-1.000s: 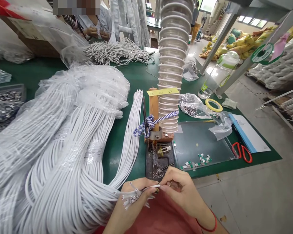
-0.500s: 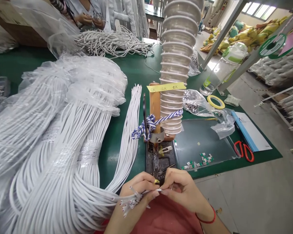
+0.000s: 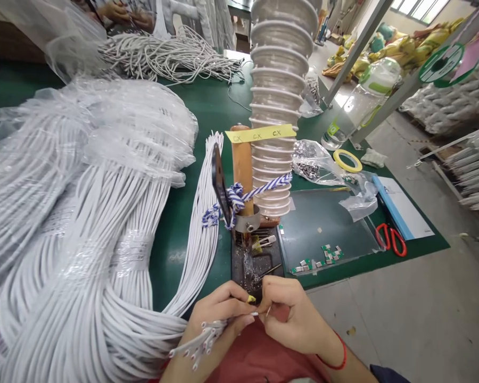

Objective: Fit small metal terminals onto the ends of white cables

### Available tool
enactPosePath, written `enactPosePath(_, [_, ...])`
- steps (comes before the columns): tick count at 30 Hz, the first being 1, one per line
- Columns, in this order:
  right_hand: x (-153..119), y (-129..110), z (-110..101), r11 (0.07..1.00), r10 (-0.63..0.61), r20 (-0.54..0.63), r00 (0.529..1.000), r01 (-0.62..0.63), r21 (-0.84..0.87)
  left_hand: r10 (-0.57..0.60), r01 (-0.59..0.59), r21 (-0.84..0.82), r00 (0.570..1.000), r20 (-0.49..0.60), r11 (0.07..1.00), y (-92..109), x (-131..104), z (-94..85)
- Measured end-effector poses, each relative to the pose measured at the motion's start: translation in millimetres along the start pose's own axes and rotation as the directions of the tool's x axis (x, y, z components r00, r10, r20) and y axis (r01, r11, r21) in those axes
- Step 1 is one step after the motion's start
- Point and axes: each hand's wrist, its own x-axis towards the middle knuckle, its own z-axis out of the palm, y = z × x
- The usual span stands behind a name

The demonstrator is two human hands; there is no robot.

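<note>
My left hand [image 3: 219, 311] is closed around a bunch of white cables [image 3: 207, 338], whose cut ends fan out over the wrist. One cable end [image 3: 254, 314] sticks out from between its thumb and forefinger. Against that end, my right hand [image 3: 291, 308] has its fingers curled in a pinch. A thin, pale sliver shows between its fingertips, too small to name. Just beyond both hands lies a dark soldering tray [image 3: 271, 260] with grey bits in it. A small yellow piece [image 3: 251, 299] sits by the left fingertips.
Large cable bundles [image 3: 75, 298] fill the left side. A ribbed hose [image 3: 277, 106] and a wooden handle [image 3: 242, 165] stand ahead. On the right are a mat [image 3: 303, 223] with small green-and-silver parts, red scissors [image 3: 395, 239], yellow tape [image 3: 347, 160] and a bottle [image 3: 359, 106]. Another person's hands [image 3: 127, 15] show far left.
The view has shifted, so the bench appears further left. My right thumb has drawn slightly back from the cable end. My left hand still grips the cables.
</note>
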Motion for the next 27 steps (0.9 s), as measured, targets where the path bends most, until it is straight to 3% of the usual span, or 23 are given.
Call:
enactPosePath(3, [-6.8, -8.0, -20.1, 0.984, -0.011, 0.029, 1.000, 0.016, -0.177, -0.023, 0.023, -0.001, 1.000, -0.005, 1.000, -0.4, -1.2, 0.6])
enactPosePath(8, [-9.3, -6.0, -83.4, 0.809, 0.072, -0.162, 0.984, -0.153, -0.568, -0.057, 0.057, 0.019, 0.998, -0.015, 0.998, 8.2, -0.8, -0.8])
enactPosePath(12, [-1.3, 5.9, -107.0, 0.736, 0.173, -0.072, 0.982, -0.178, -0.653, -0.033, 0.034, 0.012, 0.999, -0.037, 0.999, 14.8, 2.9, -1.1])
enactPosePath(15, [1.7, 10.6, -105.4, 0.749, 0.196, -0.036, 0.980, -0.173, -0.639, -0.041, 0.041, 0.003, 0.999, -0.028, 0.999, 16.0, 3.9, -0.4])
enactPosePath(20, [-5.0, 5.1, -92.3, 0.825, 0.175, -0.162, 0.971, -0.235, -0.513, -0.022, 0.022, 0.010, 0.999, -0.027, 1.000, 20.0, 5.0, -0.4])
enactPosePath(24, [-9.6, -5.6, -63.2, 0.953, 0.120, -0.071, 0.990, -0.135, -0.271, -0.034, 0.035, 0.020, 0.999, -0.036, 0.999, 22.7, 6.8, -0.9])
enactPosePath(27, [-10.0, -6.6, -35.2, 0.980, 0.157, -0.079, 0.984, -0.165, -0.110, -0.077, 0.078, 0.033, 0.996, -0.046, 0.996, 23.4, 6.7, -1.4])
